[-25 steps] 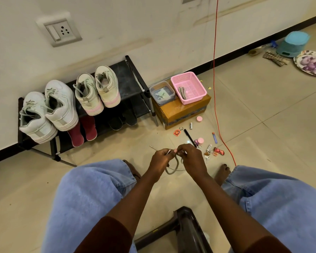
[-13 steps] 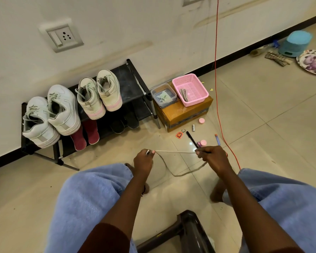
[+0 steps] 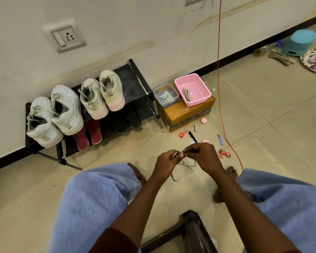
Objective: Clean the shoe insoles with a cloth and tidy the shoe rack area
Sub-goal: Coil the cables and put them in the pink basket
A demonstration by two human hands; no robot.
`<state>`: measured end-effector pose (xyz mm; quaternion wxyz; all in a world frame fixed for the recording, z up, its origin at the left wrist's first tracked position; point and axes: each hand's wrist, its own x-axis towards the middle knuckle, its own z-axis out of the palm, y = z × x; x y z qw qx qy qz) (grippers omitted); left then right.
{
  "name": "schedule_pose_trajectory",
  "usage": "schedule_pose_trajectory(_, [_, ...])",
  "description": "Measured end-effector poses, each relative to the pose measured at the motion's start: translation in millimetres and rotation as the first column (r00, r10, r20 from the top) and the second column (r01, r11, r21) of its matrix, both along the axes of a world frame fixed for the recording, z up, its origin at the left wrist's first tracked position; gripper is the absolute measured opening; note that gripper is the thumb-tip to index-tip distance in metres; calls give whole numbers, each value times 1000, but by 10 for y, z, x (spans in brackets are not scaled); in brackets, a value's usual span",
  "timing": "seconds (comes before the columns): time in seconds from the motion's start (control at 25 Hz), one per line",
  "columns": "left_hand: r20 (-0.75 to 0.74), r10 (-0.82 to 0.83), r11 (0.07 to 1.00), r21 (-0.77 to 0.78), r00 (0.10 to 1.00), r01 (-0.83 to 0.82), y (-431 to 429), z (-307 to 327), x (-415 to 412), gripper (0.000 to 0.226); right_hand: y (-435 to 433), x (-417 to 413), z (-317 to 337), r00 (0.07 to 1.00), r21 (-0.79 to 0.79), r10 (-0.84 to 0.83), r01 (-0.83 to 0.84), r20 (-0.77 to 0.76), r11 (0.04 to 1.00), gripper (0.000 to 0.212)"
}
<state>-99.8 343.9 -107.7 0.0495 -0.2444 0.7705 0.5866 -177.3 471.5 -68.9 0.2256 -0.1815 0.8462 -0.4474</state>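
Note:
My left hand (image 3: 167,164) and my right hand (image 3: 203,157) meet above the floor, both pinching a grey shoelace (image 3: 175,177) whose loop hangs below them. A black shoe rack (image 3: 135,77) stands against the wall at the left. On its top shelf sit a pair of white sneakers (image 3: 53,115) and a pair of cream sneakers with pink soles (image 3: 102,95). Two maroon insoles (image 3: 88,136) and two dark insoles (image 3: 128,123) stick out from the lower shelf. No cloth is in sight.
A cardboard box (image 3: 186,114) right of the rack carries a clear lidded tub (image 3: 165,95) and a pink basket (image 3: 192,89) with laces. Small items litter the floor: keyring (image 3: 181,134), black pen (image 3: 192,136), pink caps, battery. An orange cable (image 3: 219,88) hangs down. A dark stool (image 3: 192,232) stands between my knees.
My hands had pulled apart, stretching the shoelace between them; now they have come back together, and the lace hangs in a loop beneath them.

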Motion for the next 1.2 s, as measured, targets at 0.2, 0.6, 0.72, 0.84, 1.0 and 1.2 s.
schedule_pose_trajectory(0.2, [8,233,970,67,972,-233,-105,-10,-7,10,80,-50,-2,990,-61,-41,50,136,997,11])
schedule_pose_trajectory(0.6, [140,535,845,-118,833,-522,-488,-89,55,23,334,-249,99,967,-125,-161,188,199,974,12])
schedule_pose_trajectory(0.72, [5,294,956,20,956,-294,-298,37,26,30,225,-190,121,986,-99,-74,89,148,991,11])
schedule_pose_trajectory(0.84, [-51,-8,1000,23,999,9,-56,134,-27,15,121,-136,75,991,-80,-10,21,133,997,11])
schedule_pose_trajectory(1.0, [-28,34,999,41,999,-33,-24,74,-39,9,93,-94,39,986,-98,-19,36,168,994,11])
schedule_pose_trajectory(1.2, [112,343,939,-20,933,-343,-311,45,-35,15,274,-211,80,965,-133,-142,174,221,976,14])
